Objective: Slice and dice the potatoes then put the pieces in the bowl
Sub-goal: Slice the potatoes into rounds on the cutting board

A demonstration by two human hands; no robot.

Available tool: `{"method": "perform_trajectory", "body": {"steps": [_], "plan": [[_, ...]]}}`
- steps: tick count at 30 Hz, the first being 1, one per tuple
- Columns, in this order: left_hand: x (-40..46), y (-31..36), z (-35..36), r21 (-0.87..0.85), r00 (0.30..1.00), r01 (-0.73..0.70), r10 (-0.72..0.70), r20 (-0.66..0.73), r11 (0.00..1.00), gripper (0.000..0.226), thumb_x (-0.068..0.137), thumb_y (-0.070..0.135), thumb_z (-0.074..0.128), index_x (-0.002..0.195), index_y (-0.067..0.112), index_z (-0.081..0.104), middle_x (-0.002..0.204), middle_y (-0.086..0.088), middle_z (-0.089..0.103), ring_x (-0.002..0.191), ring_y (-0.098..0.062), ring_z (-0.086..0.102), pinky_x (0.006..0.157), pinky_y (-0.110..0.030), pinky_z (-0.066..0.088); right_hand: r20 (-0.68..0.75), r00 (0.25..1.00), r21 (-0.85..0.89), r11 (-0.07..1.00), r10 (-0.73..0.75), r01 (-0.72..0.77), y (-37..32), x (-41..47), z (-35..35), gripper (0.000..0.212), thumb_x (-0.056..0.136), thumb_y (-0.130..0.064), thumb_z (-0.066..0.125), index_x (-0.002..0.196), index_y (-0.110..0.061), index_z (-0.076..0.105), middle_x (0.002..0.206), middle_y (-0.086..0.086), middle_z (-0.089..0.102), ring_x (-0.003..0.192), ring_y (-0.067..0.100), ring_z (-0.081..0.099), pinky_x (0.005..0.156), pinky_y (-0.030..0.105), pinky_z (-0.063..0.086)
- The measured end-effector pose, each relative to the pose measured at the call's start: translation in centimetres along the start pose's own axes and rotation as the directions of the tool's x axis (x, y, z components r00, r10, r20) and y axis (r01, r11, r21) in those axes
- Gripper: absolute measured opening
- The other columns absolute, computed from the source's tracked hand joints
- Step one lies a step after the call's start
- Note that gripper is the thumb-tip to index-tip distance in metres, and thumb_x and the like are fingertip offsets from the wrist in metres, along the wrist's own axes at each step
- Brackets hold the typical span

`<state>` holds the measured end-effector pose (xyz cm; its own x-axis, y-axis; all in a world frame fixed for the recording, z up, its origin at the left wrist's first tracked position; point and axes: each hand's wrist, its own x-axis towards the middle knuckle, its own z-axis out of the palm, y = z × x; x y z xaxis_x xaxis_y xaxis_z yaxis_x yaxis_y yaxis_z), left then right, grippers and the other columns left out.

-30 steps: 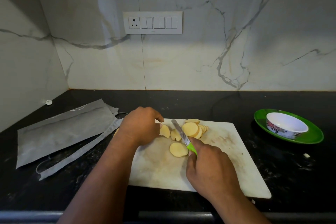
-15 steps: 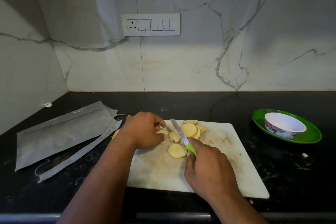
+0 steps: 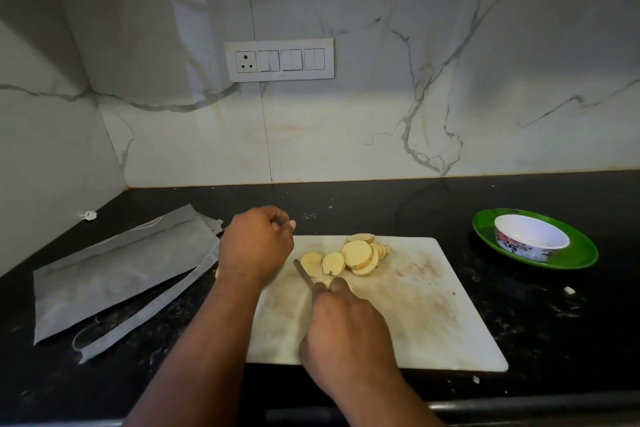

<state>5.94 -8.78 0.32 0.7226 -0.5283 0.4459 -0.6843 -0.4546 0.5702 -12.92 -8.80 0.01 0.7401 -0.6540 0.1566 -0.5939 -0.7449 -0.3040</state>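
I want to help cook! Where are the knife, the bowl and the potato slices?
knife (image 3: 303, 273): head view, on the blade.
bowl (image 3: 531, 236): head view, on its white inside.
potato slices (image 3: 356, 254): head view, on the biggest slice's cut face.

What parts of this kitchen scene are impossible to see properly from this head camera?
- Knife handle: buried inside the right hand.
- Whatever the left hand grips: covered by its own curled fingers.
- Bowl inside: its near wall hides the bottom.
- Both arms: cut off by the bottom edge.
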Motion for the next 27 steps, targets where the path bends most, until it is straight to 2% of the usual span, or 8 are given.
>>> {"method": "perform_trajectory", "body": {"steps": [5,8,12,15,18,21,23,27], "plan": [[0.1,-0.1,0.2,0.096,0.997,-0.005,-0.003,0.081,0.995,0.026,0.093,0.050,0.071,0.110,0.031,0.074,0.095,0.013,0.072,0.087,-0.011,0.066,0.082,-0.032,0.056,-0.087,0.993,0.016,0.997,0.082,-0.081,2.0,-0.9,-0.6,0.036,0.087,-0.021,0.053,0.122,-0.023,0.055,0.114,-0.002,0.051,0.094,0.020,0.062,0.076,0.030,0.053],[-0.2,0.5,0.1,0.084,0.998,-0.053,0.050,0.037,0.995,0.028,0.094,0.049,0.071,0.114,0.029,0.074,0.097,0.011,0.072,0.088,-0.012,0.067,0.082,-0.033,0.057,-0.097,0.993,0.012,0.998,0.065,-0.064,2.4,-1.5,-0.9,0.038,0.088,-0.024,0.052,0.126,-0.026,0.053,0.115,-0.004,0.051,0.096,0.019,0.061,0.077,0.029,0.051],[-1.2,2.1,1.4,-0.136,0.990,-0.138,0.137,-0.018,0.981,0.035,0.096,0.052,0.066,0.119,0.028,0.074,0.090,0.013,0.070,0.087,-0.003,0.065,0.076,-0.027,0.053,-0.148,0.987,0.075,0.996,0.059,-0.048,4.4,-1.9,-2.2,0.047,0.087,-0.029,0.049,0.134,-0.037,0.053,0.108,-0.012,0.054,0.096,0.011,0.060,0.080,0.024,0.051],[-2.0,2.9,2.6,-0.331,0.974,-0.057,0.125,0.189,0.942,0.082,0.081,0.082,0.058,0.147,0.034,0.053,0.126,0.009,0.069,0.120,-0.010,0.062,0.091,-0.029,0.049,-0.200,0.966,0.226,0.967,0.165,-0.118,7.1,-0.6,-3.9,0.046,0.087,-0.028,0.054,0.131,-0.039,0.059,0.110,-0.014,0.066,0.096,0.009,0.063,0.078,0.021,0.051],[-2.5,3.8,3.5,-0.202,0.810,-0.129,0.221,0.544,0.971,0.126,0.060,0.086,0.076,0.162,0.048,0.012,0.169,0.008,0.027,0.159,-0.020,0.017,0.124,-0.043,0.029,-0.239,0.939,0.251,0.950,0.248,-0.187,10.2,2.5,-4.8,0.035,0.085,-0.023,0.057,0.116,-0.031,0.068,0.102,-0.006,0.072,0.093,0.020,0.066,0.075,0.029,0.053],[-2.0,4.7,4.7,-0.019,0.667,-0.323,0.243,0.704,0.946,0.144,0.054,0.081,0.084,0.160,0.053,-0.008,0.175,0.008,0.003,0.160,-0.025,-0.010,0.129,-0.052,0.011,-0.193,0.931,0.303,0.921,0.310,-0.244,12.6,5.6,-4.4,0.035,0.083,-0.020,0.056,0.114,-0.026,0.069,0.104,-0.003,0.072,0.097,0.025,0.066,0.075,0.030,0.053],[-1.5,5.0,5.7,-0.025,0.661,-0.355,0.270,0.701,0.935,0.141,0.053,0.082,0.084,0.162,0.052,-0.001,0.174,0.009,0.010,0.161,-0.024,0.001,0.129,-0.050,0.014,-0.158,0.930,0.359,0.896,0.333,-0.260,13.8,6.7,-3.3,0.042,0.082,-0.019,0.055,0.122,-0.028,0.067,0.111,-0.003,0.071,0.103,0.023,0.065,0.079,0.028,0.051],[-1.1,5.0,7.4,-0.131,0.715,-0.398,0.397,0.576,0.908,0.114,0.060,0.080,0.083,0.156,0.041,0.038,0.159,0.019,0.040,0.146,-0.006,0.038,0.119,-0.028,0.033,-0.152,0.918,0.451,0.852,0.366,-0.265,14.8,7.3,-1.7,0.046,0.083,-0.019,0.055,0.127,-0.029,0.065,0.119,-0.004,0.068,0.110,0.022,0.062,0.083,0.026,0.048]]}}
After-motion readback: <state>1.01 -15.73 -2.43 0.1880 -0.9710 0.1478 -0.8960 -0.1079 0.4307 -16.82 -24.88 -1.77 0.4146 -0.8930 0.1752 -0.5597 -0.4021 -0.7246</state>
